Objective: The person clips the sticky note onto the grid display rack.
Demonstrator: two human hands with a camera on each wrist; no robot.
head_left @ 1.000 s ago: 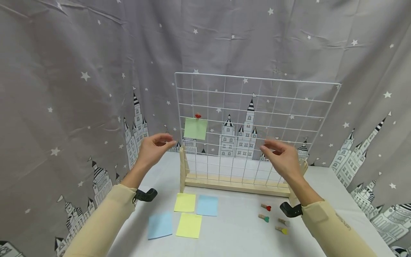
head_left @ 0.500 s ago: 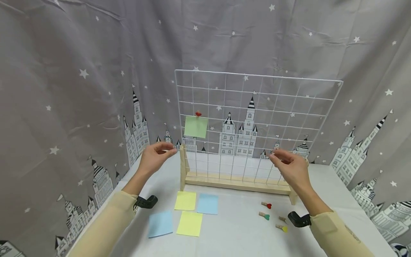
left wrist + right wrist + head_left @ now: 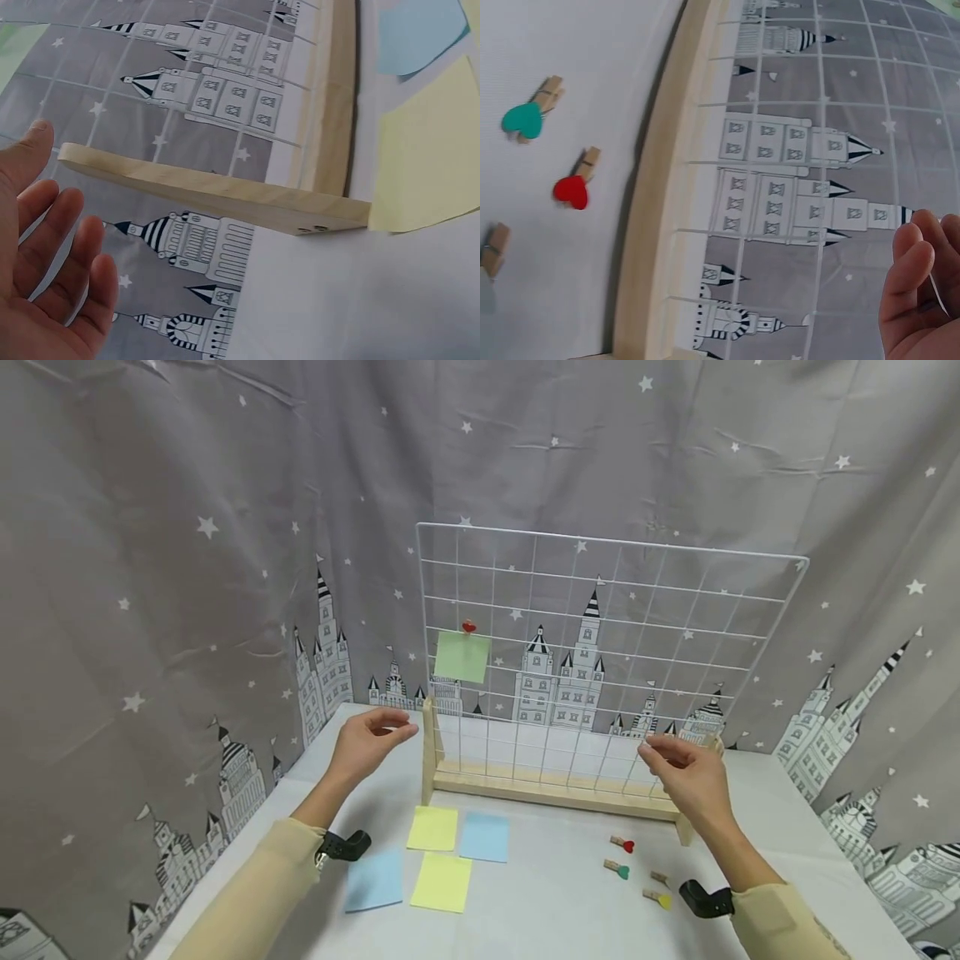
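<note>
My left hand (image 3: 365, 745) hovers beside the left wooden foot of the wire grid rack (image 3: 555, 787), its fingers loosely bent with nothing between them. On the right, my right hand (image 3: 692, 777) hangs in front of the grid's lower right part, fingers relaxed; the right wrist view shows its fingertips (image 3: 919, 259) close together with no object visible there. A green sticky note (image 3: 462, 657) hangs at the grid's left under a clothespin with a red heart (image 3: 468, 627). Below my right hand lie clothespins with a red heart (image 3: 622, 843), a green heart (image 3: 617, 868) and a yellow heart (image 3: 657, 899).
Two yellow notes (image 3: 432, 828) and two blue notes (image 3: 484, 837) lie on the white table in front of the rack. Another clothespin (image 3: 661, 878), partly greyish, lies near the yellow one. A grey curtain (image 3: 600, 460) with castles stands behind.
My right hand has moved down and to the right, away from the grid's middle. The left hand has sunk a little. Notes and clothespins stay where they were.
</note>
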